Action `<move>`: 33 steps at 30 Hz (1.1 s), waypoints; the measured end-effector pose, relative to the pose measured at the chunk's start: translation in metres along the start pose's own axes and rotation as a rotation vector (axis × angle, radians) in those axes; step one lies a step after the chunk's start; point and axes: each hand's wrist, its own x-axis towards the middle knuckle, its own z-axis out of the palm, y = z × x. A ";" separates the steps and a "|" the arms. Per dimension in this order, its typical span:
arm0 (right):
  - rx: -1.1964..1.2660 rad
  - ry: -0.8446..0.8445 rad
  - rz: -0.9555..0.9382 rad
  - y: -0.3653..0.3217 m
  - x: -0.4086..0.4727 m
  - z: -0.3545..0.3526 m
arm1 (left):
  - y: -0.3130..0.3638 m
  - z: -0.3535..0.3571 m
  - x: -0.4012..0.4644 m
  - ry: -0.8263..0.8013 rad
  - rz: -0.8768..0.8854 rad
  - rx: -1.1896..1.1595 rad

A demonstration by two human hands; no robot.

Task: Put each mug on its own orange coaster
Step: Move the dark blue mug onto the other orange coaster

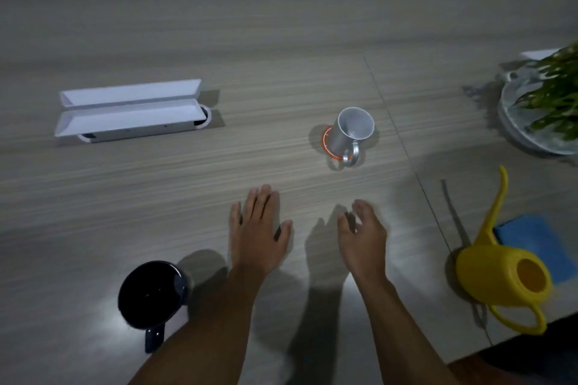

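Over the middle of the table (219, 40), both hands are empty. The left hand (258, 233) is palm down, fingers stretched and slightly spread, low over the wood grain; whether it touches the surface I cannot tell. The right hand (362, 239) is just beside it, apart from it, fingers loosely curled and open, gripping nothing.

Beyond the right hand, farther from the person, the white mug (352, 131) stands upright on an orange coaster (327, 144), of which only a rim shows at the mug's left and near side. Its handle points toward the person.

Near the left forearm, on its left, the dark mug (151, 294) stands upright, its handle toward the person. No orange shows around its base, so I cannot tell what it rests on.

Farther back on the left, well apart from both mugs, lies an open white box (129, 111), long and narrow.

To the right of the right hand a yellow watering can (500, 275) stands with its spout pointing away, and a blue cloth (538, 244) lies just behind it. At the right edge a green plant (556, 91) hangs over a pale round dish (516, 125).
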 end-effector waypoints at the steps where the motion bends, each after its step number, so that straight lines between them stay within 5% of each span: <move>1: -0.045 -0.034 -0.008 0.006 -0.013 0.001 | -0.003 0.000 -0.015 -0.009 0.014 -0.017; 12: -0.351 -0.291 -0.253 0.031 -0.109 0.039 | -0.065 -0.006 -0.160 -0.127 0.115 -0.018; 18: -0.364 -0.401 -0.377 0.031 -0.149 0.082 | -0.105 -0.021 -0.216 -0.061 0.082 -0.072; 23: -0.603 -0.458 -0.541 0.033 -0.170 0.114 | -0.135 -0.030 -0.245 0.070 0.035 -0.130; 30: -0.780 -0.359 -0.589 0.041 -0.178 0.121 | -0.135 -0.054 -0.243 0.262 -0.270 -0.579; 33: -0.801 -0.375 -0.577 0.039 -0.179 0.122 | -0.122 -0.070 -0.234 0.321 -0.271 -0.742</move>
